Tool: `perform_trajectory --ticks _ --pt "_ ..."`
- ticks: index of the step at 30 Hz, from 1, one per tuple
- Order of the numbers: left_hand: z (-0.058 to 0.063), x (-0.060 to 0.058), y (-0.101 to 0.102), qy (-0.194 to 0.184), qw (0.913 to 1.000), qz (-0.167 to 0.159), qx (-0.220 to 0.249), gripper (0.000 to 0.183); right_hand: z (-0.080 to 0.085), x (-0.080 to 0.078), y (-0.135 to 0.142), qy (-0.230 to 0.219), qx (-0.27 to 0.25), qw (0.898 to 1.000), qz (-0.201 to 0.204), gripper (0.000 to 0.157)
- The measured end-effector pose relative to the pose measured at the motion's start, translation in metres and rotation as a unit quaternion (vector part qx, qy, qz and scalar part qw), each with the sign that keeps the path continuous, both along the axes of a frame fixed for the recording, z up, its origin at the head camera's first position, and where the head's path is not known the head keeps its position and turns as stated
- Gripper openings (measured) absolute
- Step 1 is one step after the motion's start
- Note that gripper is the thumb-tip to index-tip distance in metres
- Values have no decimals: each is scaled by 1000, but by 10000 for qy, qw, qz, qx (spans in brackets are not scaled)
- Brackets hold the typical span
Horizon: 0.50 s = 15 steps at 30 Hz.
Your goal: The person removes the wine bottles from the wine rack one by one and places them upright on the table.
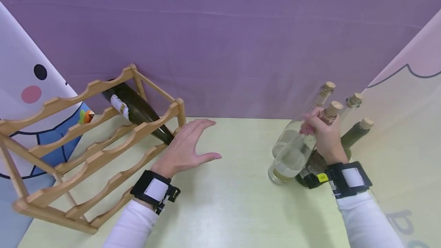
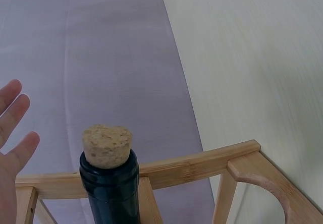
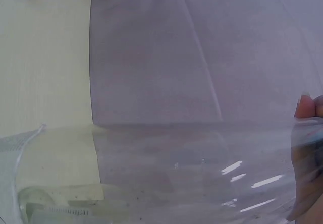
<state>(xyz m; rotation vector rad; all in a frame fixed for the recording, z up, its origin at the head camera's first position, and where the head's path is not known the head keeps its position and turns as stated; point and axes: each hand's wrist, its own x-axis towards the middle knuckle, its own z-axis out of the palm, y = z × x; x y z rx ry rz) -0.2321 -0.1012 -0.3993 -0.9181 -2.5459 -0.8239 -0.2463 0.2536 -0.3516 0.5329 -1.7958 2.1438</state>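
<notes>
My right hand grips the neck of a clear glass bottle with a cork stopper, among other corked bottles on the right of the table. In the right wrist view the clear bottle stretches across the bottom, fingers around its neck end. My left hand is held with fingers extended and thumb apart, holding nothing, beside the right end of a wooden bottle rack. A dark wine bottle lies in that end of the rack, neck towards me; its cork shows in the left wrist view.
Close around the held bottle stand two more clear corked bottles, one behind and one to the right, plus a dark green bottle. A purple backdrop rises behind the pale table. Printed panels flank both sides.
</notes>
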Motion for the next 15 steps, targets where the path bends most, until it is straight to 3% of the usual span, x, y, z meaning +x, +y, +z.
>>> perform_trajectory --ticks 15 --pt "1 1 -2 -5 10000 30 12 82 0 -3 14 138 -272 9995 -128 36"
